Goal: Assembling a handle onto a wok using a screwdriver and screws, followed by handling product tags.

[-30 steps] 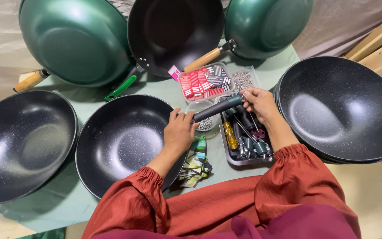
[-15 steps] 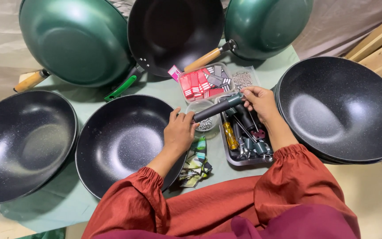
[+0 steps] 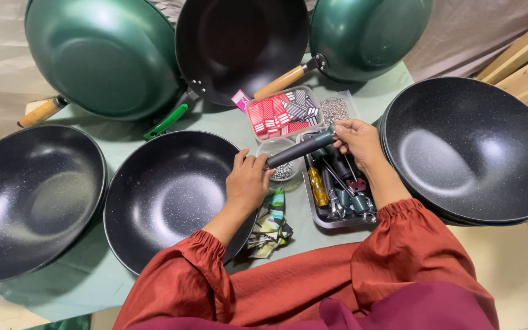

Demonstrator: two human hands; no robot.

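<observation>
Black handle (image 3: 300,148) spans both your hands, at the rim of the middle wok (image 3: 166,195); left hand (image 3: 249,183) clasps its lower end, right hand (image 3: 357,139) pinches the top, approx. over the tool tray (image 3: 337,189); whether it's joined to the wok is unclear.

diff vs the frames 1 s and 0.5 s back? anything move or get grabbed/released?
No visible change. The left hand and right hand keep holding the dark handle at the rim of the black wok; tool tray and other pans lie as before.
</observation>
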